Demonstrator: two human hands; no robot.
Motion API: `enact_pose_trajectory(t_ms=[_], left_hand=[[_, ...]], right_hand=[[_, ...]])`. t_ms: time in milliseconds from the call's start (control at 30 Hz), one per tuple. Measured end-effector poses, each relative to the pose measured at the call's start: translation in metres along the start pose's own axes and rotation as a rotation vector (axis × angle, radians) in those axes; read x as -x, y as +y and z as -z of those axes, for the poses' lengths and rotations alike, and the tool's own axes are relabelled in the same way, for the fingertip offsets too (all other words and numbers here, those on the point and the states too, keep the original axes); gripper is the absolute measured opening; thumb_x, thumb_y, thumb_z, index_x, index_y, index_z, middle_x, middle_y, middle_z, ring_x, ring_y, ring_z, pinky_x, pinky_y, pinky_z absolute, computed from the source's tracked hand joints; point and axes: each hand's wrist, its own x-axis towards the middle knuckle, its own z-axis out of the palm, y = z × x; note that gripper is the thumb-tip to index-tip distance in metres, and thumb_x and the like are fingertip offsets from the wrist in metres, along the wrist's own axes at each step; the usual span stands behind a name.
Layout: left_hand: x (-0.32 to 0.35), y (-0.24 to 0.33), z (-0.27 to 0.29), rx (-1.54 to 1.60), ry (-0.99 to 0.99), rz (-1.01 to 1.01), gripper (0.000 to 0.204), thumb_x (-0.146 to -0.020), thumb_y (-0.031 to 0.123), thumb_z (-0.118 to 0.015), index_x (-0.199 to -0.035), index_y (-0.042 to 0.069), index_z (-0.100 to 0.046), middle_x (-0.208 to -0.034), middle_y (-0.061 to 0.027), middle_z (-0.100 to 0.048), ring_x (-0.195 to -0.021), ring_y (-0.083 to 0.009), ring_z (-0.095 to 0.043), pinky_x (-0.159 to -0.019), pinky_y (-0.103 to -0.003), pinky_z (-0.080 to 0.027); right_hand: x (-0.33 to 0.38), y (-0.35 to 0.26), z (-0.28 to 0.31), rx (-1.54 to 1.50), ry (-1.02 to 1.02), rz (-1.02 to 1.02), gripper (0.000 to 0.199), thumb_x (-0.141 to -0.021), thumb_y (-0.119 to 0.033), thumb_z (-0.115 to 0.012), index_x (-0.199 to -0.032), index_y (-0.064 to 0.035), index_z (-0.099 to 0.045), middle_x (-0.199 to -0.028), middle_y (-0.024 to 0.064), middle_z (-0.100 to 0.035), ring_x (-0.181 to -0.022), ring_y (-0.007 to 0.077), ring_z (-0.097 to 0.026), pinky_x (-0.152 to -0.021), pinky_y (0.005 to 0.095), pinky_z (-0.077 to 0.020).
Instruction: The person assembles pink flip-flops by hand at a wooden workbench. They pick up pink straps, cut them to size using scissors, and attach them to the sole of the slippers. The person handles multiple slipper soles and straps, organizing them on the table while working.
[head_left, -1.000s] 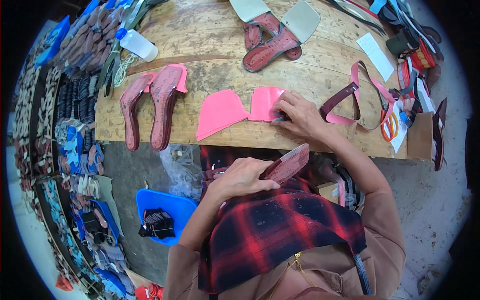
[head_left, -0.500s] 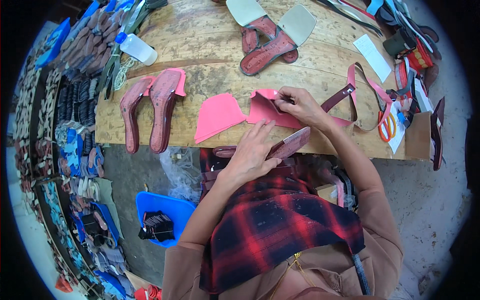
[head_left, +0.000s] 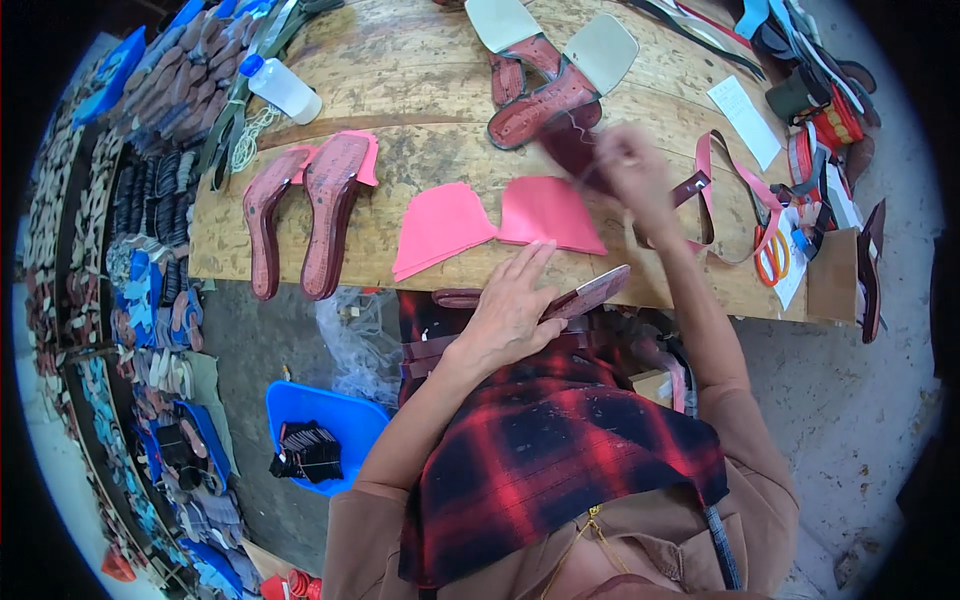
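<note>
My left hand [head_left: 510, 305] is at the table's near edge, wrapped over a reddish patterned shoe sole [head_left: 598, 292] that shows on both sides of it. Its fingertips reach the lower edge of a stack of pink trapezoid leather pieces [head_left: 550, 215]. A second pink stack [head_left: 440, 228] lies just left of it. Smeared by motion, my right hand [head_left: 635, 168] is above the table with a dark maroon leather piece [head_left: 578, 150] at its fingers, over the toe of a sandal sole [head_left: 535, 112].
Two stacks of patterned soles [head_left: 330, 210] with pink pieces lie left. Behind them is a white bottle [head_left: 282, 90]. On the right are looped pink straps [head_left: 745, 250], orange scissors [head_left: 772, 255] and a paper sheet [head_left: 745, 120]. A blue bin [head_left: 365, 430] stands below.
My right hand has lifted a piece off the right pink stack and carried it up and away, its maroon side now showing. My left hand has hardly moved.
</note>
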Motion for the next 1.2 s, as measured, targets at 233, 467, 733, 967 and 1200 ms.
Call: enact_pose_trajectory(t_ms=[233,467,733,967,1200], left_hand=[[0.003,0.008,0.016,0.622,0.165,0.295,0.037,-0.079,0.022,-0.075,-0.104,-0.002,-0.064,-0.120,-0.0171,-0.061,-0.108,-0.0258,-0.060,-0.093,-0.041,-0.046],[0.005,0.024,0.015,1.245,0.513,0.485,0.022,-0.089,0.012,-0.067,-0.107,0.000,-0.063,-0.092,-0.0025,-0.066,-0.080,-0.0075,-0.061,-0.073,-0.025,-0.050],[0.010,0.020,0.018,1.224,0.596,0.505,0.029,-0.091,0.011,-0.063,-0.117,-0.001,-0.058,-0.103,-0.0068,-0.065,-0.090,-0.0143,-0.064,-0.079,-0.031,-0.053],[0.030,0.028,0.043,1.212,0.242,0.528,0.030,-0.087,0.010,-0.065,-0.113,-0.004,-0.061,-0.104,-0.0079,-0.067,-0.091,-0.0157,-0.064,-0.082,-0.032,-0.052],[0.010,0.030,0.045,1.300,0.108,0.638,0.028,-0.086,0.010,-0.067,-0.110,-0.004,-0.063,-0.101,-0.0088,-0.068,-0.085,-0.0131,-0.064,-0.077,-0.029,-0.052]], right_hand=[[0.042,-0.079,0.044,0.441,0.136,0.172,0.009,-0.083,-0.005,-0.064,-0.091,-0.0005,-0.062,-0.104,0.0143,-0.067,-0.084,0.0226,-0.066,-0.075,0.0338,-0.0542],[0.097,-0.106,0.015,0.263,0.039,0.197,0.020,-0.089,-0.014,-0.064,-0.106,-0.0026,-0.065,-0.112,0.0145,-0.065,-0.105,0.0273,-0.064,-0.082,0.0346,-0.0538],[0.097,-0.082,0.005,-0.929,0.065,-0.937,0.019,-0.094,-0.022,-0.063,-0.098,-0.0039,-0.064,-0.069,-0.0025,-0.058,-0.046,0.0028,-0.045,-0.035,0.0181,-0.0273],[0.080,-0.084,0.008,-0.968,-0.120,-0.897,0.025,-0.097,-0.028,-0.054,-0.094,-0.0047,-0.062,-0.064,-0.0020,-0.055,-0.041,0.0044,-0.043,-0.035,0.0212,-0.0318],[0.075,-0.087,0.018,-1.006,-0.227,-0.927,0.025,-0.096,-0.029,-0.054,-0.098,-0.0039,-0.059,-0.067,-0.0010,-0.055,-0.041,0.0060,-0.045,-0.034,0.0210,-0.0342]])
